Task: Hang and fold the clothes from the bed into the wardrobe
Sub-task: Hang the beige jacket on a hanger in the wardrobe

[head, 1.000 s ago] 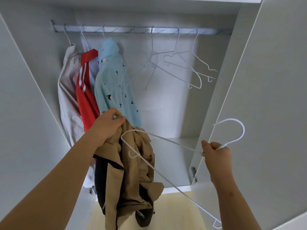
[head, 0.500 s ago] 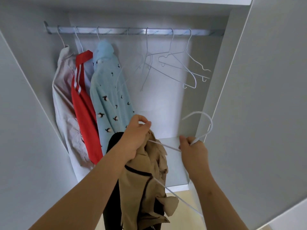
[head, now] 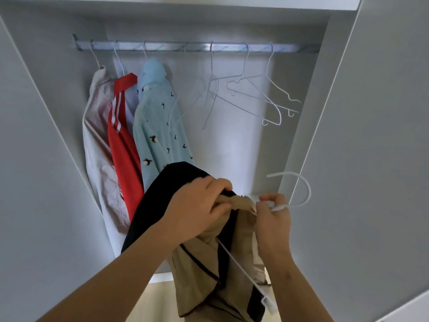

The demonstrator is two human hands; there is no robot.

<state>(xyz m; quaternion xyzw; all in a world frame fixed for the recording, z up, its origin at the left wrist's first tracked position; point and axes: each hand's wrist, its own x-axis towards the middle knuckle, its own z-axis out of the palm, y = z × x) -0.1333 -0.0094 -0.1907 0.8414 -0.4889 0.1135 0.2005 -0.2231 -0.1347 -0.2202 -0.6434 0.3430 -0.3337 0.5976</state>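
I'm risking a slip here: I'm feeding the hanger (head: 280,208) into the neck of the jacket (head: 209,263), and if the wire arm is catching the lining instead of the shoulder, this heavy tan-and-black bundle is likely sliding off or hanging lopsided on the rail (head: 197,47). My left hand (head: 197,212) is bunching the collar, fingers curled tight round the cloth. My right hand (head: 274,219) is pinching the hanger at the base of its hook, just beside the collar. The jacket is dangling in front of the open wardrobe, well below the rail.
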